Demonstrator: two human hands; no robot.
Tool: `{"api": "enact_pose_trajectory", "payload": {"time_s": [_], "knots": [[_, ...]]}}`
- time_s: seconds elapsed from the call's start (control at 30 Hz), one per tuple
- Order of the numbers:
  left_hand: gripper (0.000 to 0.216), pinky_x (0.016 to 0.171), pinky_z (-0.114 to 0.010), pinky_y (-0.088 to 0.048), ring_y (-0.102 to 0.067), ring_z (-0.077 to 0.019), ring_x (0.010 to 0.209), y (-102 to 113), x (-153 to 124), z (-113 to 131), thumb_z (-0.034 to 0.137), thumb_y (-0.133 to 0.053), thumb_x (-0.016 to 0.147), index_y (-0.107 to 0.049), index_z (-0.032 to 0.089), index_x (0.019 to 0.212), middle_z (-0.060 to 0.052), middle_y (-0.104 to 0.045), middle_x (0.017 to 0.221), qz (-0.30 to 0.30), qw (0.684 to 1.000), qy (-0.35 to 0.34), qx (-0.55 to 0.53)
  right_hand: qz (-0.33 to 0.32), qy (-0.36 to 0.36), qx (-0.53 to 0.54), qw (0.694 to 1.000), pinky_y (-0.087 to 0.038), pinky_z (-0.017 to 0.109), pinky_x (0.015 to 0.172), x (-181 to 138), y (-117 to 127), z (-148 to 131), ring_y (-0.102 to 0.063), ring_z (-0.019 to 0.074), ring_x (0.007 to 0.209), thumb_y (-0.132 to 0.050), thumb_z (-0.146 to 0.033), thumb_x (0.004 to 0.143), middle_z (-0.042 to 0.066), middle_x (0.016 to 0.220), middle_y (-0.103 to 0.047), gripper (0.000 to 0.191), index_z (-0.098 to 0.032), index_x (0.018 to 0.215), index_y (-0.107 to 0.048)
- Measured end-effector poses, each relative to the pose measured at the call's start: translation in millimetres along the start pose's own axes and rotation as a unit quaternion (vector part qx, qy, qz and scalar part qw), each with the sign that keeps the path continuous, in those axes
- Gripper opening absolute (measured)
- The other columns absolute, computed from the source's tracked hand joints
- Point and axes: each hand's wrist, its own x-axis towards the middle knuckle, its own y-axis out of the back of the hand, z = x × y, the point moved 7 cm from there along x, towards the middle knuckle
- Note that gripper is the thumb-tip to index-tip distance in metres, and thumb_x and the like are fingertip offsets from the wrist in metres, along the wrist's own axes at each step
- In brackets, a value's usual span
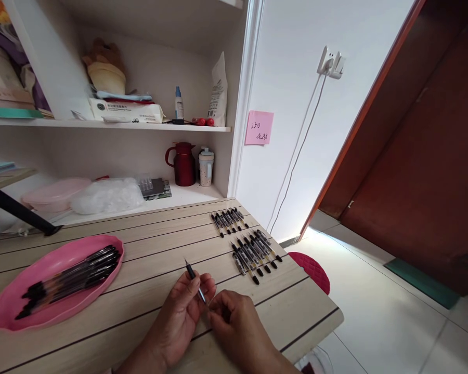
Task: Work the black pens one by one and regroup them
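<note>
Over the front of the table I see a pen with a black grip, its thin tip pointing up and away from me. My left hand is closed around its barrel, between thumb and fingers. At the pen's lower end, my right hand is pinched; what lies between those fingertips is mostly hidden. To the right, pens with black ends lie in two groups, a nearer row and a farther row. A pink oval dish on the left holds a pile of dark-capped pens.
Behind the table, a white shelf holds a red jug, a pale cup and a clear plastic bag. A black desk-stand leg rests at the back left. A red stool stands beyond the right edge.
</note>
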Motion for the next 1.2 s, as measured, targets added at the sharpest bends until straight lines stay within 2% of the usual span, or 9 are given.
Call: {"api": "enact_pose_trajectory", "payload": {"time_s": [0.1, 0.2, 0.27, 0.37, 0.7, 1.03, 1.2], "knots": [[0.028, 0.09, -0.031, -0.042, -0.057, -0.0177, 0.101, 1, 0, -1, 0.017, -0.061, 0.073, -0.055, 0.019, 0.101, -0.007, -0.061, 0.107, 0.01, 1.0, 0.007, 0.0, 0.016, 0.005, -0.074, 0.997, -0.028, 0.02, 0.052, 6, 9, 2, -0.048, 0.0093, 0.056, -0.048, -0.011, 0.068, -0.001, 0.061, -0.058, 0.011, -0.017, 0.062, -0.054], [0.048, 0.097, -0.035, -0.036, -0.051, -0.0198, 0.111, 5, 1, -2, 0.018, -0.059, 0.075, -0.043, 0.021, 0.119, -0.01, -0.054, 0.12, 0.024, 1.0, 0.005, 0.0, 0.045, -0.024, -0.187, 0.981, -0.028, 0.022, 0.054, 15, 27, 16, -0.051, 0.0119, 0.06, -0.048, -0.013, 0.072, 0.002, 0.067, -0.061, 0.011, -0.016, 0.066, -0.056], [0.05, 0.099, -0.038, -0.034, -0.049, -0.0214, 0.113, 7, 3, -3, 0.02, -0.057, 0.075, -0.04, 0.019, 0.122, -0.012, -0.052, 0.123, 0.027, 1.0, 0.008, 0.008, 0.055, -0.046, -0.256, 0.964, -0.028, 0.024, 0.055, 19, 39, 26, -0.053, 0.0139, 0.064, -0.046, -0.013, 0.075, 0.005, 0.071, -0.062, 0.012, -0.016, 0.069, -0.057], [0.045, 0.099, -0.041, -0.033, -0.047, -0.0236, 0.115, 7, 3, -4, 0.024, -0.056, 0.076, -0.045, 0.016, 0.119, -0.013, -0.052, 0.123, 0.011, 0.999, 0.019, 0.028, 0.049, -0.065, -0.308, 0.948, -0.028, 0.025, 0.057, 23, 48, 37, -0.055, 0.0157, 0.068, -0.044, -0.012, 0.077, 0.007, 0.075, -0.062, 0.014, -0.015, 0.073, -0.057], [0.029, 0.096, -0.042, -0.035, -0.047, -0.025, 0.114, 5, 3, -2, 0.028, -0.058, 0.074, -0.059, 0.017, 0.101, -0.011, -0.057, 0.114, 0.005, 0.997, 0.014, 0.071, 0.06, -0.057, -0.322, 0.943, -0.03, 0.024, 0.058, 26, 49, 42, -0.055, 0.0148, 0.07, -0.045, -0.013, 0.079, 0.006, 0.079, -0.062, 0.01, -0.016, 0.078, -0.055], [0.027, 0.092, -0.04, -0.037, -0.048, -0.0253, 0.111, 4, 3, -1, 0.03, -0.061, 0.071, -0.063, 0.017, 0.096, -0.01, -0.059, 0.109, 0.006, 0.996, 0.007, 0.084, 0.085, -0.061, -0.312, 0.944, -0.028, 0.024, 0.055, 27, 51, 39, -0.053, 0.0129, 0.065, -0.045, -0.016, 0.079, 0.004, 0.076, -0.059, 0.01, -0.017, 0.074, -0.053], [0.027, 0.091, -0.038, -0.039, -0.051, -0.0231, 0.106, 3, 2, -1, 0.033, -0.059, 0.073, -0.063, 0.018, 0.094, -0.009, -0.061, 0.106, 0.006, 0.991, -0.001, 0.131, 0.097, -0.055, -0.295, 0.949, -0.028, 0.024, 0.056, 20, 65, 38, -0.053, 0.0135, 0.065, -0.045, -0.02, 0.08, 0.003, 0.073, -0.058, 0.011, -0.018, 0.073, -0.052]]}}
